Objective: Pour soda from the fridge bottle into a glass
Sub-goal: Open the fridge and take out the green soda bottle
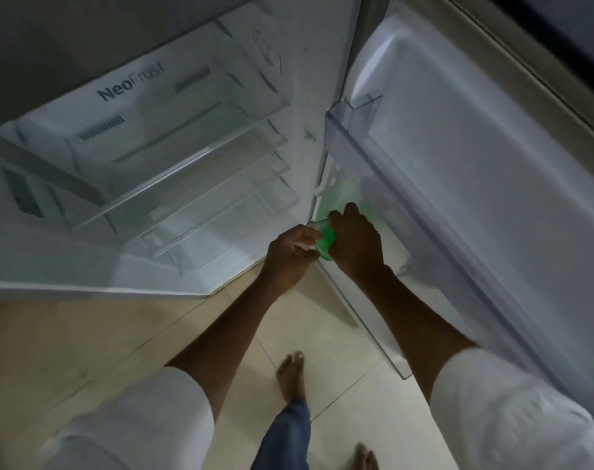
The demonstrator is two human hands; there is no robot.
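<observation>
A green soda bottle [325,239] lies tilted in the lower door shelf [363,300] of the open fridge. Its far part shows as a green blur through the clear shelf above. My right hand [356,242] is wrapped over the bottle from the right and hides most of it. My left hand [290,254] comes in from the left, its fingers curled and pinched against the bottle's near end at the shelf's corner. No glass is in view.
The fridge body [173,184] stands open on the left with bare glass shelves [193,157]. The open door [475,198] fills the right side, with an upper door shelf [353,144]. My bare feet [290,374] stand on a pale tiled floor below.
</observation>
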